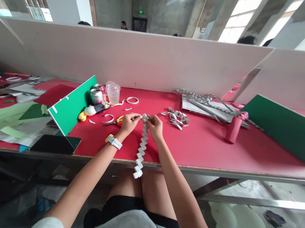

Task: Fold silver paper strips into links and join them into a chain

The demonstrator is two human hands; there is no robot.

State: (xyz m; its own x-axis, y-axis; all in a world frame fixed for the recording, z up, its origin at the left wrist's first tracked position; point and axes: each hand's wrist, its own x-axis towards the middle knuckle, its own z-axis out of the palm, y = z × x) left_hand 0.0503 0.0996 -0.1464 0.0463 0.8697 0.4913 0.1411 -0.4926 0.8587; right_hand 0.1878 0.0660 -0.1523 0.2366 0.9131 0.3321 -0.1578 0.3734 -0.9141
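Note:
A pale grey zigzag chain of folded pieces (142,147) hangs from my fingers over the table's front edge, its lower end above my lap. My left hand (129,122) is closed on the left side of the chain's top end. On the right side of that same end, my right hand (154,125) pinches the chain, close beside the left. A pile of loose folded grey pieces (178,118) lies to the right of my hands. Yellow-handled pliers (116,121) rest on the red table (194,145), just left of my left hand.
At the left stand a green divider (71,105), cans (95,96), a plastic cup (113,92) and a plush toy (94,110). A phone (55,143) lies at the front edge. Braided cords (208,99), a pink roll (234,129) and another green divider (291,130) are at the right.

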